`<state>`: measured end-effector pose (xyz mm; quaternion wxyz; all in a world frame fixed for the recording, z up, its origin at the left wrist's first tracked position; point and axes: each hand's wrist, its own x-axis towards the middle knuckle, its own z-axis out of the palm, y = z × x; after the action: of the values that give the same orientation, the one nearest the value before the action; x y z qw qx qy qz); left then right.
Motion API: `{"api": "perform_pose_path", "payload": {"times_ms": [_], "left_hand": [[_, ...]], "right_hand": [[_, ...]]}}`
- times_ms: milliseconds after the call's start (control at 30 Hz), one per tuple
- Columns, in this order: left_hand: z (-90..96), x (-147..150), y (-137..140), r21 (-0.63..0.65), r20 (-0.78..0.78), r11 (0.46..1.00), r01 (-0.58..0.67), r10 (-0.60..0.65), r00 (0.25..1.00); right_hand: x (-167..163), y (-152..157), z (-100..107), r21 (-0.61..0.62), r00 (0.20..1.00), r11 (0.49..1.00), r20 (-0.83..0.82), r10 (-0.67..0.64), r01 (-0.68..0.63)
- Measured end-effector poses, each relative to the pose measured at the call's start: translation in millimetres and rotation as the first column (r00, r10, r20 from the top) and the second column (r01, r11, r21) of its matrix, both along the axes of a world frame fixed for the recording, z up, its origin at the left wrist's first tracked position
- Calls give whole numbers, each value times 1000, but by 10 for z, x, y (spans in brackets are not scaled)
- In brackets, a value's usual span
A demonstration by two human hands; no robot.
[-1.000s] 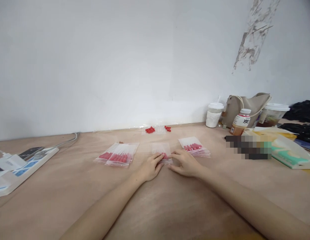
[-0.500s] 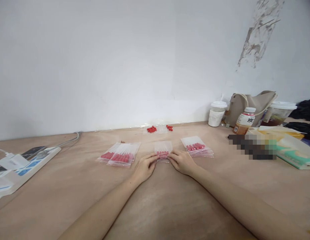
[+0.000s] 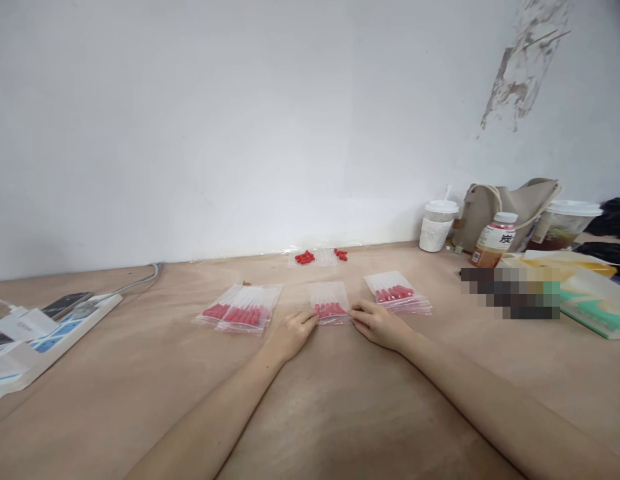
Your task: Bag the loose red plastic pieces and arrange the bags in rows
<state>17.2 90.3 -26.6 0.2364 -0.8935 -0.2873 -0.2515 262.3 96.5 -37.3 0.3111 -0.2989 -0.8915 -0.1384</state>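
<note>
A small clear zip bag (image 3: pixel 328 294) lies flat in front of me, with several red stick-like pieces (image 3: pixel 330 309) lined up inside near its close edge. At the bag's left corner, the fingertips of my left hand (image 3: pixel 292 331) are closed on the edge. My right hand (image 3: pixel 378 324) pinches the opposite corner, fingers together. To the left, overlapping filled bags (image 3: pixel 243 312) hold similar red pieces. A stack of filled bags (image 3: pixel 394 291) lies just beyond my right hand.
Loose red pieces (image 3: pixel 305 257) rest on clear plastic by the wall. A power strip (image 3: pixel 65 340) and phone (image 3: pixel 66 305) lie at left. At right stand a white-lidded cup (image 3: pixel 436 230), a bottle (image 3: pixel 495 241), a handbag (image 3: pixel 523 205) and a tissue packet (image 3: pixel 597 310).
My hands have moved apart along the bag's near edge, the right one outward to the corner. More of the red pieces shows between them. The view has shifted slightly.
</note>
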Motion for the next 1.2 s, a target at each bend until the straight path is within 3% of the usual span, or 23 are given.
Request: {"api": "perform_pose_path", "payload": {"times_ms": [167,300,567,800,933,1067,1200], "left_hand": [[-23,31,29,31,-10,997,-73,73,997],[-11,36,27,15,-75,995,-98,98,992],[24,-25,29,93,-128,987,-130,142,982],[51,-19,7,66,-31,994,-88,90,995],[69,34,6,110,78,994,0,-9,997],[53,64,20,158,28,977,143,-149,988],[39,62,31,198,16,963,183,-190,982]], "right_hand": [[-62,46,17,270,979,957,145,-146,103],[-71,44,43,382,961,918,197,-194,107],[-76,17,56,381,960,915,181,-212,130],[-92,-8,30,355,977,929,140,-164,105],[-237,-34,21,312,982,944,115,-149,107],[-419,-43,20,324,987,942,107,-121,81],[-494,-63,29,358,989,932,109,-96,51]]}}
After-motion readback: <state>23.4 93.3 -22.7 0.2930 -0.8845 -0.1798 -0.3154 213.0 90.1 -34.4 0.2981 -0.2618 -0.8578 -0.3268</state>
